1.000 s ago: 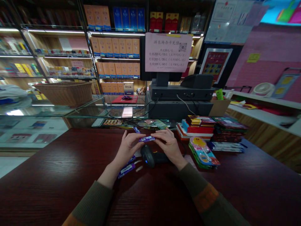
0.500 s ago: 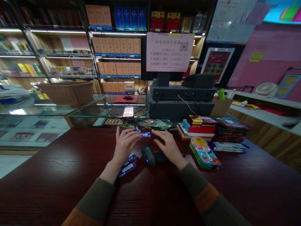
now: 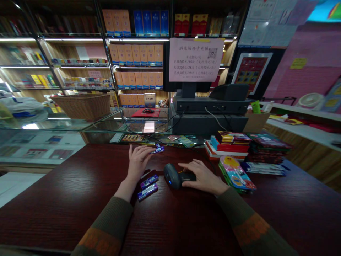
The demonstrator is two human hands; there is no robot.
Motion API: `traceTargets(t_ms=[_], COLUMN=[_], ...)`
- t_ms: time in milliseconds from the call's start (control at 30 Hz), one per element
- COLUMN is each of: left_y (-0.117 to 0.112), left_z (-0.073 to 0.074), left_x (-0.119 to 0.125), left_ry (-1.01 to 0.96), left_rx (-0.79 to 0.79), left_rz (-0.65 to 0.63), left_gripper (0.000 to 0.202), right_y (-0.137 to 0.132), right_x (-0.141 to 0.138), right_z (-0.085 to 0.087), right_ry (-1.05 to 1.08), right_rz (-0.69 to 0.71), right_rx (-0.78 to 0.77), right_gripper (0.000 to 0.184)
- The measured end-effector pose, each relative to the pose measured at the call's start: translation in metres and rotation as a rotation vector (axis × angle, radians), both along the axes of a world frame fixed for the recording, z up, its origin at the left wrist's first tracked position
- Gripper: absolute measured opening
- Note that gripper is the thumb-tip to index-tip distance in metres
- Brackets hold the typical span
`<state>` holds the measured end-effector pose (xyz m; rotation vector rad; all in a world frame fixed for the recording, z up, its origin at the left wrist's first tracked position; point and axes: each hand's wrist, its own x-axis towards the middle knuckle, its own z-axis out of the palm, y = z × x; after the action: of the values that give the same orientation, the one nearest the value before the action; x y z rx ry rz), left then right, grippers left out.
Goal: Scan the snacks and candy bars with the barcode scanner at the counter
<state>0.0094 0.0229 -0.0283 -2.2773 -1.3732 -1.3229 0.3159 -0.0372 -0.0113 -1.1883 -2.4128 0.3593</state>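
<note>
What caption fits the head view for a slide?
Checkout counter: left hand touches a purple snack packet; right hand rests on barcode scanner.

Lit shelves (image 3: 135, 64) of boxes stand behind the cash register (image 3: 210, 106), a glass counter (image 3: 66, 129) to its left, a pink wall (image 3: 301, 85) to its right.

A basket (image 3: 82, 105) sits on the glass case (image 3: 106, 125). A pink sign (image 3: 196, 59) hangs on the register (image 3: 210, 106). Stacked packets (image 3: 230, 141), perhaps cards, lie on the counter (image 3: 53, 199).
</note>
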Motion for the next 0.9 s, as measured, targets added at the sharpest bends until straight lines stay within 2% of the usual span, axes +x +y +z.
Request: traceTargets(t_ms=[100,367,733,900], left_y=[0.002,0.004,0.002,0.002], left_z=[0.0,-0.002,-0.002,-0.002], left_x=[-0.004,-0.011,-0.009,-0.008], left_ry=[-0.023,-0.067,-0.12,-0.118], left_rx=[-0.02,-0.052,-0.123,-0.126], left_rz=[0.016,0.042,0.047,0.044], left_gripper=[0.022,0.023,0.021,0.021], right_y=[-0.004,-0.006,-0.014,-0.014], right_x=[-0.002,-0.007,-0.021,-0.023], right_z=[0.001,-0.004,0.008,0.008], right_ry=[-0.051,-0.139,0.005,0.01], right_rz=[0.015,0.021,0.005,0.013], right_rx=[0.01,0.091,0.345,0.366], right_gripper=[0.07,0.048,0.04,0.041])
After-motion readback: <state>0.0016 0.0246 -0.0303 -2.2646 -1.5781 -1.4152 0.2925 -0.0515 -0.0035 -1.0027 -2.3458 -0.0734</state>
